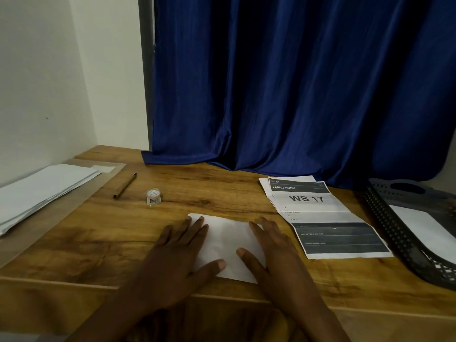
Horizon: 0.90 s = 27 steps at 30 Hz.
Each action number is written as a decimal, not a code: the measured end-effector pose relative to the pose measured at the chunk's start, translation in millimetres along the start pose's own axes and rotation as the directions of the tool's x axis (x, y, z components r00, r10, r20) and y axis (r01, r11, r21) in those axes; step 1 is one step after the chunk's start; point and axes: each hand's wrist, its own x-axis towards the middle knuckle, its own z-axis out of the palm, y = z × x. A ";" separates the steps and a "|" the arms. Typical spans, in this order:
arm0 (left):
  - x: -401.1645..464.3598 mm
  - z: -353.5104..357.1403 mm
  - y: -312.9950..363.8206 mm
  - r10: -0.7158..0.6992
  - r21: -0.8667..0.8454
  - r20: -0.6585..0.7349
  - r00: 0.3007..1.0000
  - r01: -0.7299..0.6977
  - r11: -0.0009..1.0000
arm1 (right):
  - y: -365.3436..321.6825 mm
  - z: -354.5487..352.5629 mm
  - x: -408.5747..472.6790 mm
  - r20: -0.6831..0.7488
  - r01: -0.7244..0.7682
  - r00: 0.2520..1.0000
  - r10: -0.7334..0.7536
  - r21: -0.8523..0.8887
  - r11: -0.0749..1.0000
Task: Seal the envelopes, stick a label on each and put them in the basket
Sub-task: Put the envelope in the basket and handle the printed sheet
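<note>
On the near side of the table (222, 191), both flat hands, left hand (177, 253) and right hand (274, 250), grip nothing, pressing the envelope (227, 243). Uneven pressing could leave the flap loose.

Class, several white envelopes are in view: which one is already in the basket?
The envelope at the far right, lying inside the dark basket; the others sit stacked at the left or under both hands.

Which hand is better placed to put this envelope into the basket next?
Probably the right hand: it lies flat on the envelope on the side nearer the basket, which stands at the right. The left hand would have to cross over.
</note>
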 end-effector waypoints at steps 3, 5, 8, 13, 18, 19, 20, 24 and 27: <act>-13.5 -2.5 -3.2 0.122 0.009 0.028 0.992 -0.122 0.992 | 5.2 -5.7 -20.8 -0.021 0.126 0.992 -0.126 -0.023 0.992; -23.3 -1.5 -5.8 0.172 0.063 0.046 0.984 -0.174 0.983 | 9.5 -7.4 -36.2 0.048 0.204 0.979 -0.200 -0.111 0.973; -40.8 2.8 -11.8 0.240 0.098 -0.033 0.970 -0.236 0.967 | 15.7 -8.8 -52.8 0.051 0.307 0.952 -0.303 -0.204 0.930; -64.3 3.8 -20.7 0.306 -0.076 -0.202 0.930 -0.327 0.942 | 29.8 -10.1 -67.0 0.036 0.388 0.921 -0.387 -0.044 0.921; -62.7 -11.5 -19.7 0.098 -0.499 -0.269 0.958 -0.225 0.837 | 26.5 -19.8 -60.1 -0.052 0.224 0.974 -0.222 0.399 0.889; -57.6 -14.5 -18.7 0.048 -0.536 -0.279 0.959 -0.198 0.821 | 24.5 -22.5 -55.4 -0.053 0.169 0.985 -0.163 0.471 0.866; -50.6 -17.4 -17.8 0.000 -0.573 -0.281 0.960 -0.168 0.802 | 22.5 -25.2 -49.9 -0.052 0.123 0.992 -0.113 0.533 0.837; -16.7 -19.5 -19.4 -0.214 -0.649 -0.311 0.926 -0.042 0.760 | 17.5 -27.3 -24.8 -0.109 0.031 0.993 0.052 0.646 0.763; -5.5 -10.2 -19.9 -0.269 -0.626 -0.351 0.897 -0.012 0.780 | 18.9 -18.8 -13.1 -0.132 -0.034 0.977 0.164 0.670 0.742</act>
